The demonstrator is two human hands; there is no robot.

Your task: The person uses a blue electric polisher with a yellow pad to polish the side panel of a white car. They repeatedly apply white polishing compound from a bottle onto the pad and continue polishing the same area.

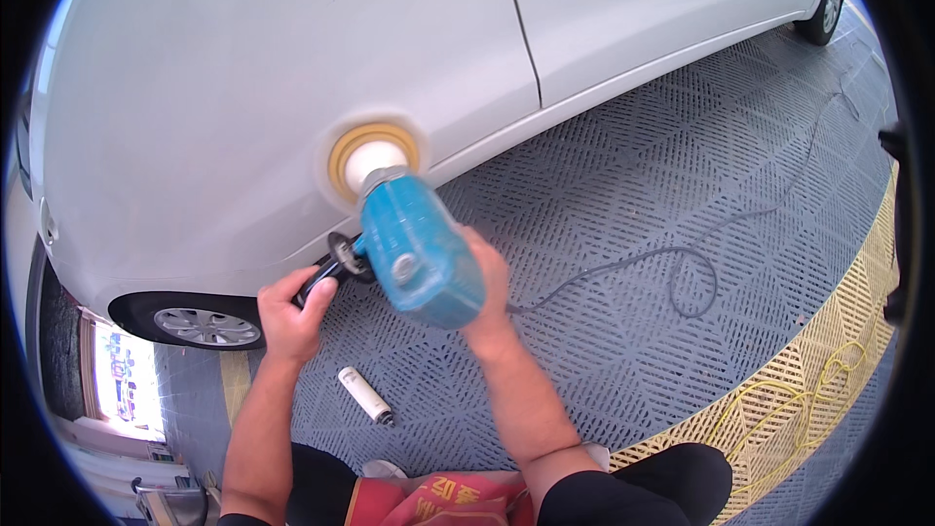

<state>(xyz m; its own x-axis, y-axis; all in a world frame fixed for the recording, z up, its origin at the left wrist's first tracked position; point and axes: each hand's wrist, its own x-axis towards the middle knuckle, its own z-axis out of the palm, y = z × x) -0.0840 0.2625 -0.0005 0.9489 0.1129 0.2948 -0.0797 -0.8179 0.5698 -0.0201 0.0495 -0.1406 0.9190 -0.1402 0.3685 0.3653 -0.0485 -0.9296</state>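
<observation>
A teal rotary polisher (420, 252) is held up against the lower side of a white car (292, 73). Its round polishing pad (374, 153), blurred at the rim, lies on the body panel just left of the door seam. My left hand (296, 307) wraps around the black side handle (321, 281). Behind the teal housing, my right hand (489, 281) grips the polisher's rear body; most of its fingers are hidden. Below the tool, a white bottle (365, 396) with a dark nozzle lies on its side on the floor.
From the polisher a grey power cord (628, 259) loops across the grey slatted floor tiles (584, 365). A yellow cord (803, 394) lies over the yellow floor strip (851, 299) at right. One car wheel (208, 325) stands at lower left. A metal-framed object (172, 500) sits at bottom left.
</observation>
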